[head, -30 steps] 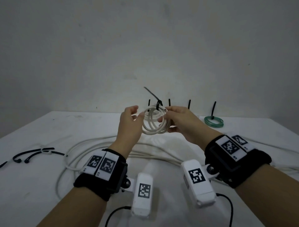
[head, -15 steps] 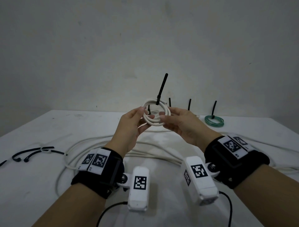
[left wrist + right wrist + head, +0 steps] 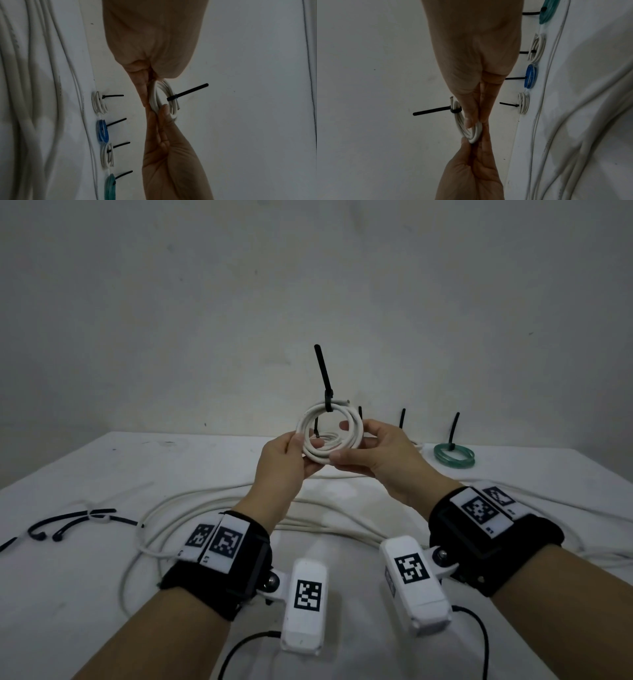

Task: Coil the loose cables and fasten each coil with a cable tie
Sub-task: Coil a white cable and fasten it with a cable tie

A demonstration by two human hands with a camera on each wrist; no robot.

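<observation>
White coil [image 3: 330, 436] tied, cable tie [image 3: 324, 378] upright; both hands pinching rim.

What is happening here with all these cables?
A person is coiling cables and tying each coil. Both hands, left and right, hold a small white coil up above the table, pinching its lower rim. A black tie is already fastened around its top, the tail sticking up. Four tied coils sit in a row at the far edge, two white, one blue, one green. A long loose white cable lies uncoiled on the table, with spare ties to the left.
</observation>
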